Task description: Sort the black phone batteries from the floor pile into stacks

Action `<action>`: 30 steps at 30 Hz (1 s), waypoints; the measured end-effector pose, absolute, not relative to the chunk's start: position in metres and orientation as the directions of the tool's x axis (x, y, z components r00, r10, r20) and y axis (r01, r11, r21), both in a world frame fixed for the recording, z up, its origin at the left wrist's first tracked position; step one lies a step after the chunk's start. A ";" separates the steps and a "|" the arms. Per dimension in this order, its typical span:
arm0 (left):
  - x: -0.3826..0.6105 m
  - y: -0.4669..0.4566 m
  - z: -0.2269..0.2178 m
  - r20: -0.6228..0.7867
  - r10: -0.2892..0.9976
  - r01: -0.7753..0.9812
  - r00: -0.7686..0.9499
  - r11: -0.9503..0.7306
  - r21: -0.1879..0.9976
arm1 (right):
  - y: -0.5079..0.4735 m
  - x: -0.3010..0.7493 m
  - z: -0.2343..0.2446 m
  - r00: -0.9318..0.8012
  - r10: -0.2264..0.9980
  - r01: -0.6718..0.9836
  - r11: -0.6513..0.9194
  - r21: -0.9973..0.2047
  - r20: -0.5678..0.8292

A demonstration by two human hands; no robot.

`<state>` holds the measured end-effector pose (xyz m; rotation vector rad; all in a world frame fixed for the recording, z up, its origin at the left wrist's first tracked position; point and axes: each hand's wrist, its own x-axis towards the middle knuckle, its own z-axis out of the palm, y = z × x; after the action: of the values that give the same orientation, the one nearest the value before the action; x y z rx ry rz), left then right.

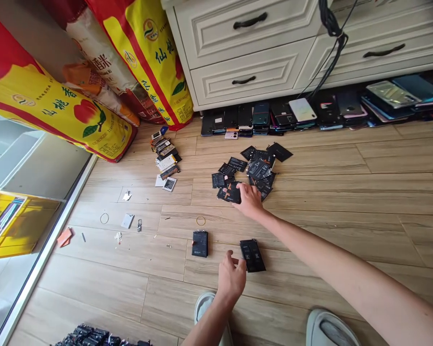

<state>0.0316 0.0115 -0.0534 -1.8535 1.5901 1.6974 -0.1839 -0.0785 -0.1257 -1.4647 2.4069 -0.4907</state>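
My right hand (249, 199) reaches to the near edge of a loose heap of black phone batteries (260, 168). Its fingers grip the right end of one flat black phone battery (228, 192), which has an orange flex strip. My left hand (232, 278) hovers lower down with fingers apart and nothing in them. Just right of it lies a black battery stack (253, 255). Up and to its left is another black battery stack (200, 244), with a yellow rubber band (200, 220) behind it on the floor.
Phones in piles (261, 117) line the foot of a white drawer cabinet (245, 62). Yellow-red rice sacks (94, 115) stand at the left. More batteries (168, 158) form a column near them. Small scraps (119, 237) dot the wooden floor. A dark heap (90, 336) sits at the bottom left.
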 end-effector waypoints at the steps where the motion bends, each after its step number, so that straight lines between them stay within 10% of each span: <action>1: 0.033 0.011 -0.054 -0.795 -0.566 -0.751 -0.216 -0.424 0.506 | -0.080 -0.185 -0.127 -0.454 -0.888 -0.785 0.437 -0.440 -0.072; 19: 0.040 0.014 -0.083 -0.697 -0.676 -0.639 -0.239 -0.431 0.637 | -0.081 -0.212 -0.132 -0.295 -0.953 -0.765 0.276 -0.582 -0.065; 30: 0.046 0.011 -0.088 -0.659 -0.712 -0.591 -0.241 -0.431 0.682 | -0.061 -0.161 -0.149 -0.720 -0.634 -0.327 0.668 -0.669 -0.280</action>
<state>0.0455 0.0110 -0.0879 -1.9950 1.7246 1.8923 -0.1609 -0.0609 -0.1485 -0.7449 2.3827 -0.8199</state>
